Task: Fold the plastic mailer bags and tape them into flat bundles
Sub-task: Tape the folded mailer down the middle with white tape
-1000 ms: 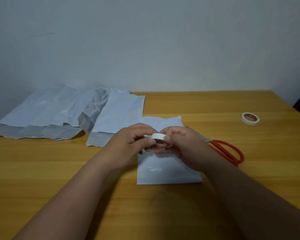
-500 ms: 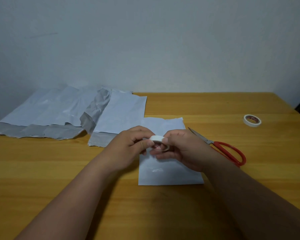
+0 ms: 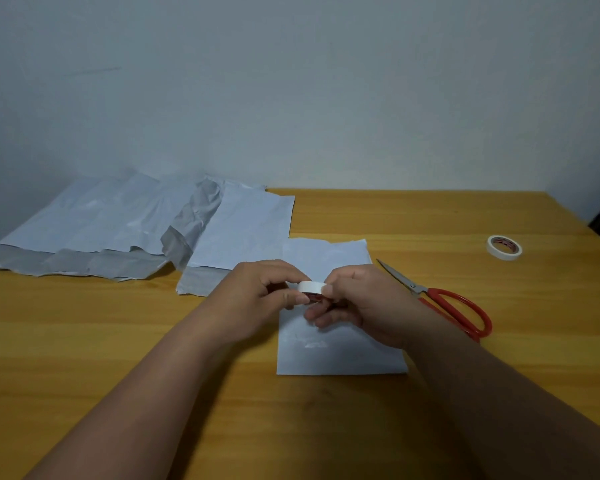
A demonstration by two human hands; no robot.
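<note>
1. Two hands meet above the middle of the wooden table [image 3: 84, 341] in the head view, both gripping one small roll of white tape [image 3: 311, 287].
2. The left hand [image 3: 257, 299] has its fingers curled round the left side of the roll, with the thumb pressed against its near edge.
3. The right hand [image 3: 357, 303] pinches the right side of the roll between thumb and curled fingers, the thumb tip lying on the white outer band.
4. The roll is held just above a folded mailer bag [image 3: 340, 355], a flat white rectangle lying on the table under the hands.
5. A pile of unfolded mailer bags [image 3: 118, 223] lies at the far left of the table against the wall, white faces up with grey flaps along the near edge; its rightmost bag [image 3: 246, 230] reaches the folded one's far left corner, though I cannot tell whether they overlap.
6. Red-handled scissors [image 3: 454, 306] lie just right of the folded bag, blades pointing toward its far right corner.
7. A second roll of tape [image 3: 504, 248] sits well apart at the far right of the table.
</note>
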